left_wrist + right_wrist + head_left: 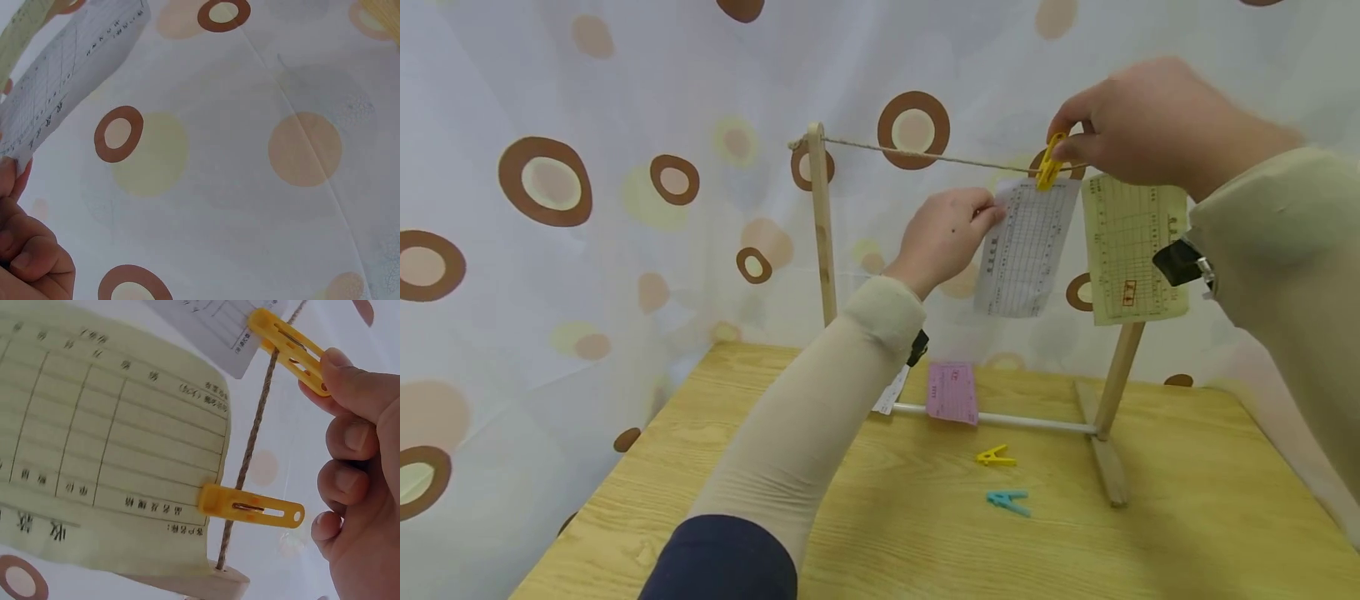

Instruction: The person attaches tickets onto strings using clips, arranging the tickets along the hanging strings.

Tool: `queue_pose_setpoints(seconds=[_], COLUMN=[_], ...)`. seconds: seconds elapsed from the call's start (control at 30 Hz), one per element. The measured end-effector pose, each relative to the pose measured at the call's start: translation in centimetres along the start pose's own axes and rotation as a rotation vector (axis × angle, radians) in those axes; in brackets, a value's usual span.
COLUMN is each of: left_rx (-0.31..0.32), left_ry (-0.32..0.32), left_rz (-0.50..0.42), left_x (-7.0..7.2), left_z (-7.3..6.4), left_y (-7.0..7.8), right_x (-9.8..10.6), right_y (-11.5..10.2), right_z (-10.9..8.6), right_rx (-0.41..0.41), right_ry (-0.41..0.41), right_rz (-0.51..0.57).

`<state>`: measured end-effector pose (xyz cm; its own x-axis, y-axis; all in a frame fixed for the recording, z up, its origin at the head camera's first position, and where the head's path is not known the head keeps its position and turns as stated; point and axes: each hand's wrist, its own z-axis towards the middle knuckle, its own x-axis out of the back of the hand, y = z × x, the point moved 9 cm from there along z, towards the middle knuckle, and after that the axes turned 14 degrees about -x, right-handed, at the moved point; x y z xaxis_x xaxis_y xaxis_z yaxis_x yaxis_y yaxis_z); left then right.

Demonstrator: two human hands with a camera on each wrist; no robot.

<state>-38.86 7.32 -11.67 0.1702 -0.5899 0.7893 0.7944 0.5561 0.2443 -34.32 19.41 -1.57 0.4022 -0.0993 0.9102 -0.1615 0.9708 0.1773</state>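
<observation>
My right hand (1157, 125) pinches a yellow clothespin (1051, 162) at the rope (925, 155). In the right wrist view the clothespin's front end (265, 325) sits over the rope and the corner of a white printed slip (219, 331). That white slip (1026, 250) hangs down in the head view, its upper left edge pinched by my left hand (947, 229). In the left wrist view the thumb and finger (9, 178) hold the slip's corner. To the right a pale yellow slip (1138, 250) hangs from the rope under another yellow clothespin (250, 506).
A wooden post (822, 225) carries the rope's left end; another post (1120, 375) stands at right. A white bar (1037, 423) joins them low down. On the table (910, 533) lie a pink slip (951, 392), a white slip (891, 392), a yellow clothespin (996, 456) and a blue clothespin (1009, 501).
</observation>
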Motion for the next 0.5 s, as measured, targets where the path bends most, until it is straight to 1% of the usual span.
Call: queue_pose_setpoints(seconds=[0.2, 0.37, 0.5], left_rx=[-0.009, 0.001, 0.006], left_ry=[-0.003, 0.018, 0.035], left_rz=[0.006, -0.019, -0.039], left_x=[-0.2, 0.0, 0.2], left_z=[-0.5, -0.9, -1.2], left_y=[-0.2, -0.5, -0.6], right_x=[-0.5, -0.7, -0.4], right_y=[-0.4, -0.4, -0.6], right_z=[-0.4, -0.6, -1.3], right_rx=[-0.002, -0.008, -0.010], right_ry=[0.023, 0.043, 0.098], right_rz=[-0.037, -0.086, -0.095])
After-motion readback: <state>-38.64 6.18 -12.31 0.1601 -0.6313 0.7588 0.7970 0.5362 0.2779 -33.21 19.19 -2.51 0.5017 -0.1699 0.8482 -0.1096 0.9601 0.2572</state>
